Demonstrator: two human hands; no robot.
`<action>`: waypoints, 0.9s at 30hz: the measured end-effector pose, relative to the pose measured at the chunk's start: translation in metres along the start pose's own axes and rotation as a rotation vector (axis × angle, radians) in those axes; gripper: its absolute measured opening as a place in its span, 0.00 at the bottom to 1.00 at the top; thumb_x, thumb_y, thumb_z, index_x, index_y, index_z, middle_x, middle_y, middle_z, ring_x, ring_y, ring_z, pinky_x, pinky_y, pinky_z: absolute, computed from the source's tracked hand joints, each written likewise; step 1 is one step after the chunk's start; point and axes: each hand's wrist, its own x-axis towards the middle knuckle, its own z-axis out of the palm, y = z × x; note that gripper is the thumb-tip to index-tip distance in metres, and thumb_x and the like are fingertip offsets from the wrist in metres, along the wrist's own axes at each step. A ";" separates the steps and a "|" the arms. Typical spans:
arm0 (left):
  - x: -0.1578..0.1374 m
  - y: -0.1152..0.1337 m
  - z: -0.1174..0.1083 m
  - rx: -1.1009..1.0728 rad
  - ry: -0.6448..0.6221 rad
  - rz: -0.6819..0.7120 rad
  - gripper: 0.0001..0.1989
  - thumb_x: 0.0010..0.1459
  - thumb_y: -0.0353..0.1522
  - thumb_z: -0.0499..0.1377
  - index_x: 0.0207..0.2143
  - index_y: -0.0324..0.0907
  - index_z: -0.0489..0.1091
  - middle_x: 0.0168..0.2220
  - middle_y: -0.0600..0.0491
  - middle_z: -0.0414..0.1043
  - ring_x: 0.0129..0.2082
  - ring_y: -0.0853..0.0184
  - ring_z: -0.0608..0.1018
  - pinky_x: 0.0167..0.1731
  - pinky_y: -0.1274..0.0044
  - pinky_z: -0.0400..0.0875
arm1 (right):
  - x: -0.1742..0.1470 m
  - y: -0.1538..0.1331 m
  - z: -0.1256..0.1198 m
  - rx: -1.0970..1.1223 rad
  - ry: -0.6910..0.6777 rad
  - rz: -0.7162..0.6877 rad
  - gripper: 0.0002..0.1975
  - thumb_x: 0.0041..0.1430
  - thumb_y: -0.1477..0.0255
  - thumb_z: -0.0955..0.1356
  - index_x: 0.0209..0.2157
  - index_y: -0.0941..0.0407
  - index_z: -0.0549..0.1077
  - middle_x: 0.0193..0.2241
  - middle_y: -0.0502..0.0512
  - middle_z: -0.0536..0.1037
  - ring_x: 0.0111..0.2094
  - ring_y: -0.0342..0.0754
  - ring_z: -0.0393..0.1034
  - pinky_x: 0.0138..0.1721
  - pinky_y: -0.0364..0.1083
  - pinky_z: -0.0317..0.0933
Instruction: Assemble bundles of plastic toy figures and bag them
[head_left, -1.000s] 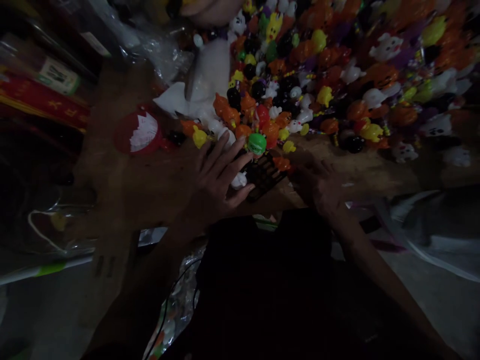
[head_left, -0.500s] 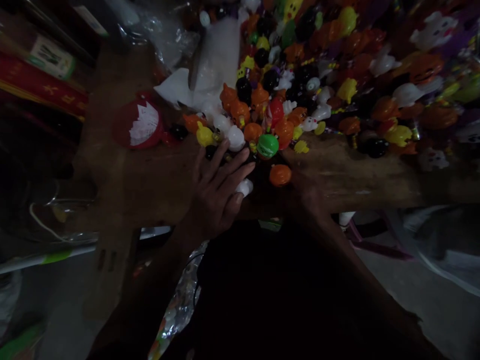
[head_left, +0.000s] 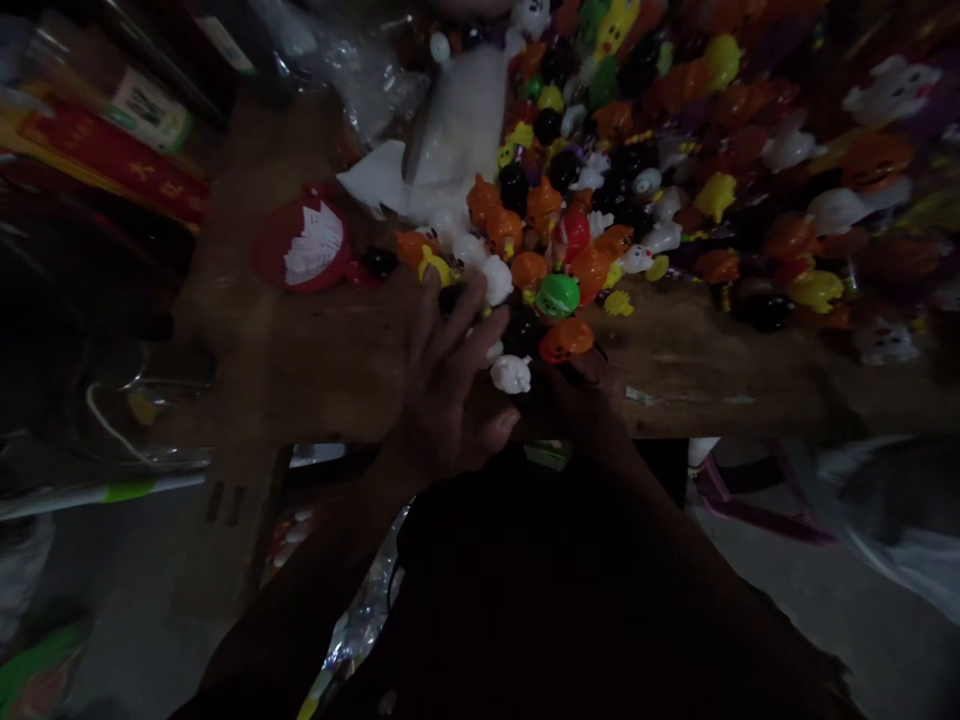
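Note:
My left hand is held over the near edge of the wooden table, its fingers stretched and spread apart. Beside its thumb and fingertips lies a small white animal-shaped toy. My right hand is low at the same edge, in deep shadow, and its fingers are too dark to make out. An orange pumpkin toy sits right at its fingers; whether it is gripped I cannot tell. Just beyond are a green round toy, a white round toy and a yellow one.
Piled plastic toys in orange, black, white and yellow cover the table's far right. A red scoop-like container with white paper slips stands left. Behind it lie clear plastic bags. The table's wooden edge runs across in front of me.
The view has shifted, moving the scene rightward. My left hand has opened wider, uncovering the white animal toy by its thumb. My right hand has come leftward, closer to the pumpkin toy.

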 end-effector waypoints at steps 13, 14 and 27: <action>-0.045 -0.004 0.054 -0.051 0.061 -0.427 0.14 0.63 0.38 0.66 0.49 0.43 0.74 0.45 0.46 0.82 0.47 0.57 0.83 0.49 0.68 0.79 | 0.009 0.012 -0.009 -0.204 -0.178 -0.285 0.12 0.70 0.65 0.64 0.42 0.54 0.78 0.38 0.62 0.83 0.39 0.55 0.78 0.41 0.53 0.73; -0.042 -0.005 0.057 -0.040 0.050 -0.429 0.14 0.63 0.38 0.66 0.49 0.43 0.75 0.44 0.46 0.82 0.46 0.56 0.83 0.48 0.68 0.79 | 0.010 0.013 -0.011 -0.214 -0.197 -0.304 0.12 0.70 0.66 0.64 0.41 0.54 0.78 0.37 0.61 0.83 0.38 0.54 0.78 0.40 0.52 0.73; -0.037 -0.019 0.064 -0.150 -0.003 -0.254 0.11 0.67 0.30 0.57 0.34 0.42 0.78 0.33 0.50 0.82 0.34 0.64 0.83 0.37 0.76 0.78 | -0.005 0.015 -0.007 -0.255 -0.184 -0.250 0.12 0.69 0.70 0.65 0.31 0.54 0.76 0.30 0.59 0.79 0.34 0.53 0.74 0.36 0.50 0.68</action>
